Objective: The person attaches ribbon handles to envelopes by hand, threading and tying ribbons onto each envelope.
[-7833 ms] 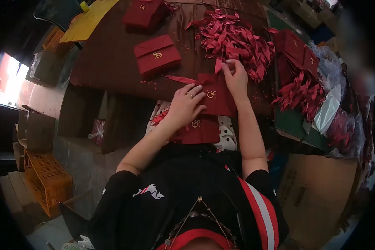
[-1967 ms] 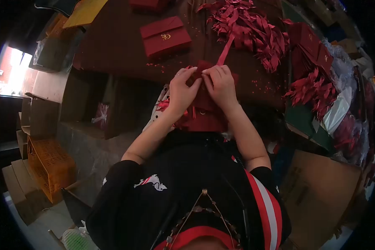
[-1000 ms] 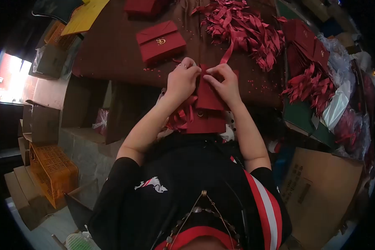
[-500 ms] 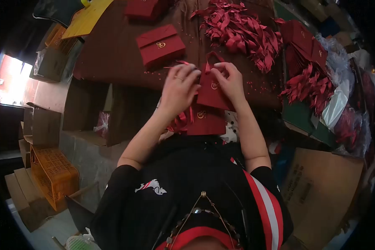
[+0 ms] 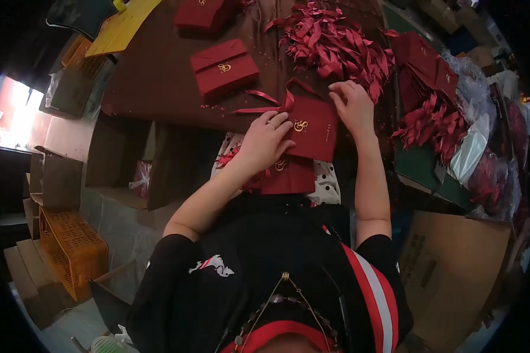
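Observation:
A flat dark red gift bag (image 5: 317, 126) with a gold logo lies at the table's front edge, its red ribbon (image 5: 290, 94) looped and trailing off the top left. My left hand (image 5: 268, 138) holds the bag at its left side, with fingers and thumb over its face. Just beyond the bag's upper right corner is my right hand (image 5: 356, 109), its fingers loosely bent and apart, with nothing visible in them. Another red gift bag (image 5: 288, 176) with a gold logo is on my lap, partly covered by the first.
Red boxy bags (image 5: 225, 69) stand on the brown tablecloth (image 5: 153, 76). A heap of red ribbons (image 5: 335, 44) lies at the back right. Further right are stacked red bags (image 5: 421, 62) with ribbons and clear plastic. Cardboard boxes (image 5: 453, 265) and an orange crate (image 5: 73, 250) flank me.
The bag's face has turned more fully into view, and its ribbon now spreads leftward. My right hand has moved right, off the ribbon area; my left hand has come down onto the bag.

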`<state>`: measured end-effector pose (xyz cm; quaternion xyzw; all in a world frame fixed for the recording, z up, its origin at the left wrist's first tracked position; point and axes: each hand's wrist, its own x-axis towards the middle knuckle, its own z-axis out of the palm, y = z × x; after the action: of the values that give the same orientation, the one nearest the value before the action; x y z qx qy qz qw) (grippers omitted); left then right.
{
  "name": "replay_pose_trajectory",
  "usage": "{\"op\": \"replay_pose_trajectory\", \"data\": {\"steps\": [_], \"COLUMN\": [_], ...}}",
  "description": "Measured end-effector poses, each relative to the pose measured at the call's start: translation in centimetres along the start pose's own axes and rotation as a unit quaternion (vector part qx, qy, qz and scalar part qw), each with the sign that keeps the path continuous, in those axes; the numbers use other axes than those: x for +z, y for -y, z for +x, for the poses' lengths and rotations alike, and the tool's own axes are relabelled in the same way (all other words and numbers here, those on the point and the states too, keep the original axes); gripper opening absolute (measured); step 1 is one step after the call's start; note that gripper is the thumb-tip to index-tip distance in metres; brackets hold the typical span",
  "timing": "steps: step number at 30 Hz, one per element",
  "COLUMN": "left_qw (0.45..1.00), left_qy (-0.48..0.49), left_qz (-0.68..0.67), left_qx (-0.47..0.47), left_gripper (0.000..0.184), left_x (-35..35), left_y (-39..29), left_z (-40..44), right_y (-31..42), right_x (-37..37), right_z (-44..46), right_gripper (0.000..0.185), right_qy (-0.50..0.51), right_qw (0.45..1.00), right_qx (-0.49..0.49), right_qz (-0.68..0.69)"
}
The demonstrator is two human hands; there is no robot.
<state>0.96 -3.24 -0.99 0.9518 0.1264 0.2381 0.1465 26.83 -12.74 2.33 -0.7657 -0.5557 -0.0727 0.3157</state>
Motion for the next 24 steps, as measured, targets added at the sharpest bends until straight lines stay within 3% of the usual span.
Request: {"op": "replay_pose_trajectory", "data": {"steps": [3,9,12,15,16,18,23,24], "left_qw": [1.000,1.000,1.000,1.000,1.000,0.999,0.999,0.999], "left_qy": [0.003,-0.003,-0.009,-0.009,-0.007,-0.003,0.009,0.009], "left_qz": [-0.006,-0.001,0.004,0.013,0.020,0.026,0.039,0.040], "left_qx": [-0.008,-0.011,-0.009,-0.013,-0.014,-0.020,-0.028,-0.029], "left_gripper": [0.047,0.048,0.048,0.047,0.047,0.047,0.045,0.045], "left_x": [0.0,0.3,0.3,0.6,0.7,1.0,0.8,1.0], "left_y": [-0.2,-0.1,0.1,0.3,0.4,0.5,0.3,0.4], "left_z": [0.0,-0.1,0.0,0.2,0.4,0.5,0.5,0.5], "right_y": [0.5,-0.7,0.2,1.1,1.6,2.5,5.0,5.5], "right_x": [0.5,3.1,2.5,0.6,0.1,-0.5,-1.1,-1.2], "right_z": [0.4,0.3,0.4,-0.3,-0.6,-1.1,-2.0,-2.3], "right_gripper": [0.023,0.024,0.011,0.010,0.010,0.008,0.007,0.006], "right_qy": [0.072,0.065,-0.119,-0.131,-0.129,-0.159,-0.193,-0.153], "right_qw": [0.991,0.994,0.984,0.933,0.933,0.822,0.797,0.755], "right_qx": [0.055,0.074,0.018,0.059,0.059,0.024,0.023,0.047], "right_qz": [-0.101,-0.045,0.132,0.331,0.330,0.546,0.572,0.636]}}
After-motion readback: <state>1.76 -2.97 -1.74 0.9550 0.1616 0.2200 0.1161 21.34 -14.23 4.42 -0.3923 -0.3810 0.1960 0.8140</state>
